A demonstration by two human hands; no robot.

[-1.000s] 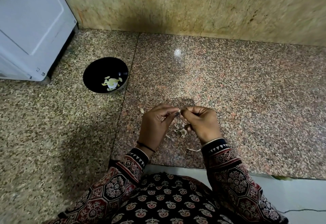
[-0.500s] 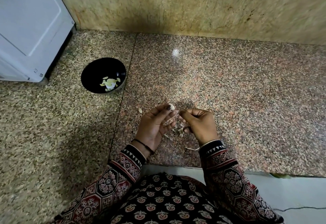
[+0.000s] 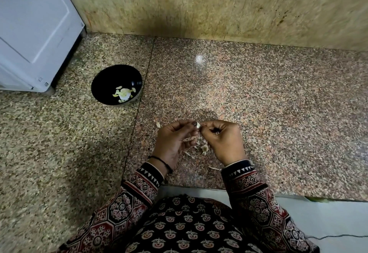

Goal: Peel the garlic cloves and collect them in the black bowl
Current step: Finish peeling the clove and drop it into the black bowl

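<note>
Scanning from the left edge, what stands first? — Inspector

White appliance [image 3: 35,33] at the left rear of the tabletop [image 3: 288,103]. Its lower corner is near the black bowl [image 3: 103,81] but apart from it. Peeled cloves [image 3: 124,93] lie in the bowl's bottom. — Operator

Bowl position relative to the hands? — Inspector

Just left of the slab seam [image 3: 133,129], well apart from both hands, with tabletop and the seam between. — Operator

State of the fingers? — Inspector

Left hand [image 3: 173,139]: thumb and fingertips grasping a garlic clove [image 3: 198,125], held above the tabletop right of the seam. Right hand [image 3: 225,141]: fingers clenched, thumb and forefinger pinching the same clove's right end. Peel scraps [image 3: 204,148] lie on the tabletop below and between the hands. — Operator

Room to the right? — Inspector

A wide stretch of tabletop runs from the right hand to the right border. The wall [image 3: 199,3] bounds the rear. The front edge [image 3: 298,195] passes beneath the patterned sleeves [image 3: 258,203]. — Operator
</note>
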